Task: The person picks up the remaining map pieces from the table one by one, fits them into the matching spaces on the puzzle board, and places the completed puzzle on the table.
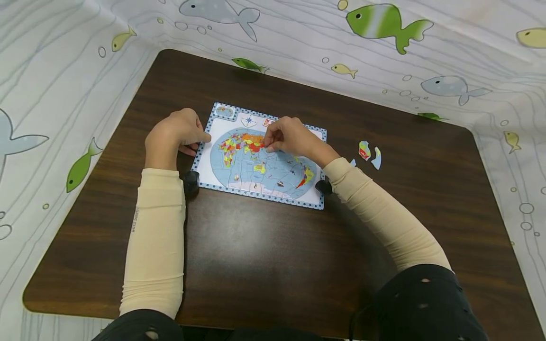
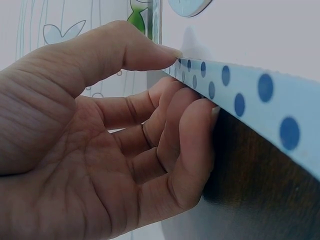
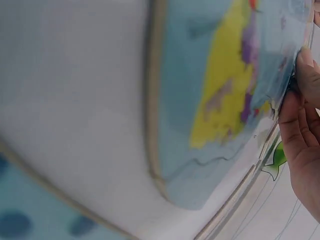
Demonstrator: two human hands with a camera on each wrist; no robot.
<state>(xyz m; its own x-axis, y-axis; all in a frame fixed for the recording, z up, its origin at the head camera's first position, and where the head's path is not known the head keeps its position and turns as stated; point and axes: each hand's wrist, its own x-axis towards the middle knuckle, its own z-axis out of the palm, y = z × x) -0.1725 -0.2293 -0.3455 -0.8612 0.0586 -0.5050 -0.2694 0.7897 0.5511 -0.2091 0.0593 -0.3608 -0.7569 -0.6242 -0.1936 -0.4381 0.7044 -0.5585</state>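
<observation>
A world map jigsaw puzzle [image 1: 273, 163] fills an oval in a white board [image 1: 314, 193] with a blue dotted border. My left hand [image 1: 181, 129] pinches the board's left edge, thumb on top and curled fingers [image 2: 195, 135] underneath. Over the upper middle of the map, my right hand [image 1: 294, 137] brings thumb and fingertips together on a puzzle piece, mostly hidden by the fingers. The right wrist view has these fingers [image 3: 292, 120] right at the map's surface, beside a small pale gap.
To the right of the board lie a multicoloured loose piece [image 1: 364, 150], a pale blue piece [image 1: 377, 158] and another blue piece [image 1: 352, 162] partly behind the right sleeve. The dark wooden table [image 1: 239, 255] meets fish-patterned cloth [image 1: 298, 28] at its back and sides.
</observation>
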